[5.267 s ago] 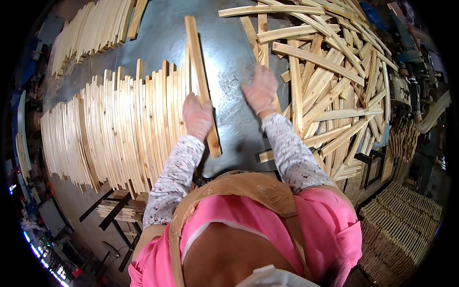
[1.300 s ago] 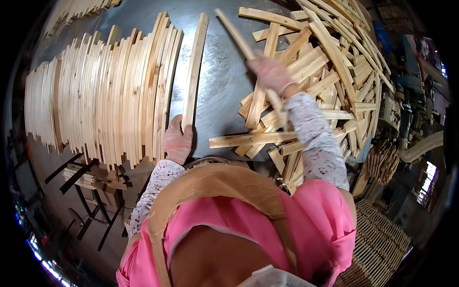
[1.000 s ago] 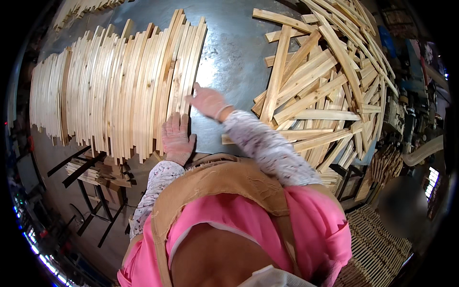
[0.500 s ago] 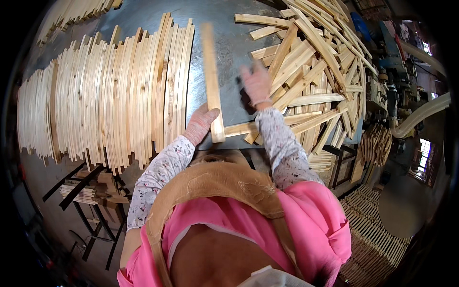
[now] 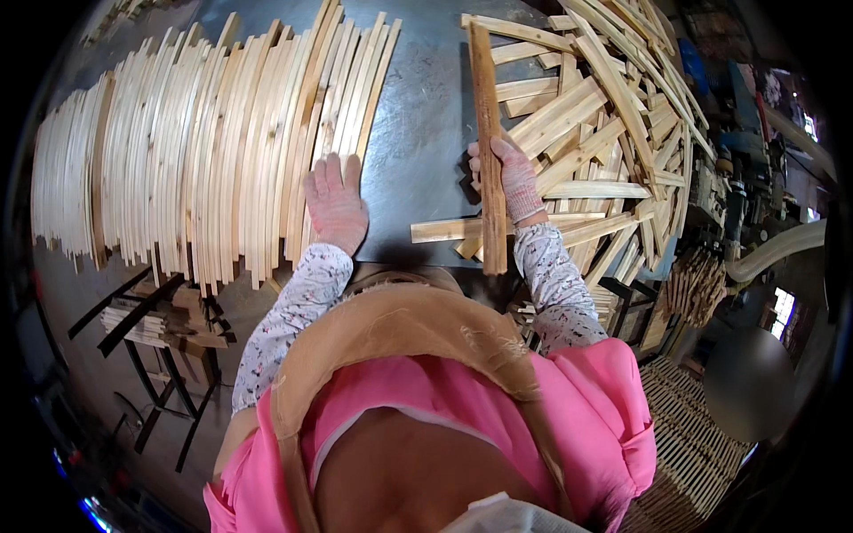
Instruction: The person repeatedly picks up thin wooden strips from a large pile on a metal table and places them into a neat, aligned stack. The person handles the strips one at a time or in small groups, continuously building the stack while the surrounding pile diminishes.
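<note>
My right hand (image 5: 518,184), in a thin pale work glove, is closed round a wooden strip (image 5: 488,98). The strip stands out lengthwise away from me, its brown rough side showing, over the left edge of a heap of loose wooden strips (image 5: 562,117). Flat and with fingers stretched, my gloved left hand (image 5: 338,211) rests at the right end of a long row of strips (image 5: 204,151) laid side by side. Its fingertips touch the nearer part of the last few strips, which lean slightly to the right.
Between row and heap shows the grey metal table top (image 5: 410,151). One loose strip (image 5: 437,232) lies crosswise near the front edge. Below left stands a black metal frame (image 5: 164,355) with wood on it. Bundled sticks (image 5: 697,269) and a slatted stack (image 5: 680,426) are at right.
My left hand has let go of the strip it held and moved left onto the row's end. My right hand, blurred by the heap before, now grips a strip. The view has shifted slightly.
</note>
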`<control>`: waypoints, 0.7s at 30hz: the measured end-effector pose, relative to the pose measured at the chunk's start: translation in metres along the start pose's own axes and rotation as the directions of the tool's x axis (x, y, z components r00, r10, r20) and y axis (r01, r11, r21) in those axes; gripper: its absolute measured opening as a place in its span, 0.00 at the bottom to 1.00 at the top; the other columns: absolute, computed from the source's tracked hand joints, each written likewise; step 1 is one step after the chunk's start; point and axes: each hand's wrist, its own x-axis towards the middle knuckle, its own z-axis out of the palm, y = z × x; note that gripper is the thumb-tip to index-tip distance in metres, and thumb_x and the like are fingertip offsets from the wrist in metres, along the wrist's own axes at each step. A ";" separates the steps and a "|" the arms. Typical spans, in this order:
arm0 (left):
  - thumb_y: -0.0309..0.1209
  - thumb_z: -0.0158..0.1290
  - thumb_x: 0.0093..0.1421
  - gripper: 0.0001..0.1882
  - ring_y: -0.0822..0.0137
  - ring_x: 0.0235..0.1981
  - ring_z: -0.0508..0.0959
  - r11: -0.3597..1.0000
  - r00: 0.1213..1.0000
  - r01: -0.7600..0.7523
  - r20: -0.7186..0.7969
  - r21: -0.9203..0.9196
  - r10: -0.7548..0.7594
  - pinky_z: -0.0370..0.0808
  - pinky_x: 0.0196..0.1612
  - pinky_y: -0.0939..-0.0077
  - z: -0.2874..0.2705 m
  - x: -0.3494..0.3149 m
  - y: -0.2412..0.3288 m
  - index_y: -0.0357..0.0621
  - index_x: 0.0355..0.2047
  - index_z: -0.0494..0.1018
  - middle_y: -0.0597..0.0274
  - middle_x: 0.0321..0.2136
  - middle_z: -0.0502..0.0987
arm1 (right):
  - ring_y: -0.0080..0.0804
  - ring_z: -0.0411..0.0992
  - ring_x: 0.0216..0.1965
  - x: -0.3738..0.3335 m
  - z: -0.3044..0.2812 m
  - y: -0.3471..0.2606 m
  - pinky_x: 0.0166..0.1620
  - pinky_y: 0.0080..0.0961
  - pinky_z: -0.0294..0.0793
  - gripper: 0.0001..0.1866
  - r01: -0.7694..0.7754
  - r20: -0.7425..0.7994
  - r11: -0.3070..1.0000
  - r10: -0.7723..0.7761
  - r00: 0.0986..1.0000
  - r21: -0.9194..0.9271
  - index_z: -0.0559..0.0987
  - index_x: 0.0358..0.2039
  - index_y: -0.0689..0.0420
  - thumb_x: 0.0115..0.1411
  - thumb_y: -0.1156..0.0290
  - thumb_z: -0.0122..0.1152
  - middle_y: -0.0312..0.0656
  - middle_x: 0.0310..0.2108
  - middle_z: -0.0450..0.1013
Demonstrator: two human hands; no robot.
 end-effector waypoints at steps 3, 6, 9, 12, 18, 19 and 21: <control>0.43 0.60 0.65 0.38 0.47 0.74 0.62 0.970 0.998 -0.039 -0.057 -0.239 0.026 0.56 0.77 0.52 -0.019 0.017 -0.010 0.44 0.73 0.64 0.46 0.72 0.64 | 0.28 0.77 0.25 0.000 0.022 0.003 0.28 0.27 0.80 0.21 -0.110 0.120 0.994 0.112 0.986 -0.028 0.77 0.61 0.57 0.76 0.58 0.53 0.42 0.32 0.80; 0.40 0.58 0.67 0.32 0.44 0.70 0.68 0.924 0.913 -0.315 -0.334 -0.216 0.233 0.64 0.73 0.52 -0.063 0.038 -0.039 0.43 0.69 0.68 0.43 0.70 0.66 | 0.27 0.77 0.25 -0.002 0.060 -0.002 0.29 0.24 0.80 0.23 -0.195 0.330 0.963 0.248 0.911 -0.185 0.78 0.60 0.58 0.75 0.55 0.55 0.42 0.33 0.80; 0.45 0.54 0.70 0.32 0.43 0.66 0.73 0.895 0.960 -0.212 -0.256 -0.393 0.115 0.67 0.71 0.52 -0.098 0.058 -0.057 0.41 0.69 0.69 0.41 0.66 0.72 | 0.27 0.79 0.28 -0.015 0.111 -0.012 0.30 0.23 0.82 0.24 -0.004 0.407 0.950 0.138 0.903 -0.313 0.77 0.62 0.58 0.74 0.57 0.55 0.42 0.34 0.80; 0.49 0.49 0.72 0.34 0.43 0.62 0.75 0.806 0.997 -0.049 -0.079 -0.590 0.003 0.68 0.69 0.52 -0.105 0.042 -0.057 0.40 0.70 0.68 0.39 0.61 0.76 | 0.32 0.83 0.36 -0.009 0.125 -0.006 0.35 0.28 0.85 0.23 0.404 0.449 0.743 -0.156 0.880 -0.533 0.77 0.64 0.59 0.73 0.62 0.58 0.45 0.40 0.82; 0.36 0.59 0.66 0.24 0.41 0.54 0.81 0.748 0.969 0.142 -0.062 -0.649 -0.238 0.76 0.60 0.52 -0.032 -0.051 -0.065 0.35 0.59 0.77 0.40 0.52 0.82 | 0.34 0.81 0.38 -0.064 0.105 0.038 0.41 0.31 0.82 0.17 0.160 0.287 0.869 -0.022 0.958 -0.468 0.82 0.53 0.53 0.66 0.63 0.66 0.43 0.40 0.82; 0.35 0.58 0.66 0.25 0.39 0.59 0.78 0.809 0.940 0.138 -0.180 -0.571 -0.288 0.73 0.66 0.50 -0.015 -0.073 -0.074 0.32 0.58 0.77 0.36 0.57 0.80 | 0.37 0.82 0.38 -0.051 0.099 0.026 0.40 0.33 0.82 0.16 0.200 0.285 0.846 -0.060 0.957 -0.494 0.82 0.52 0.52 0.65 0.63 0.67 0.45 0.40 0.81; 0.34 0.58 0.64 0.25 0.38 0.65 0.74 0.805 0.914 0.262 -0.131 -0.533 -0.384 0.68 0.70 0.49 -0.015 -0.093 -0.084 0.29 0.58 0.76 0.34 0.62 0.76 | 0.41 0.82 0.37 -0.009 0.073 -0.003 0.36 0.38 0.82 0.16 0.621 0.496 0.236 -0.425 0.758 -0.747 0.81 0.51 0.51 0.64 0.63 0.69 0.47 0.38 0.81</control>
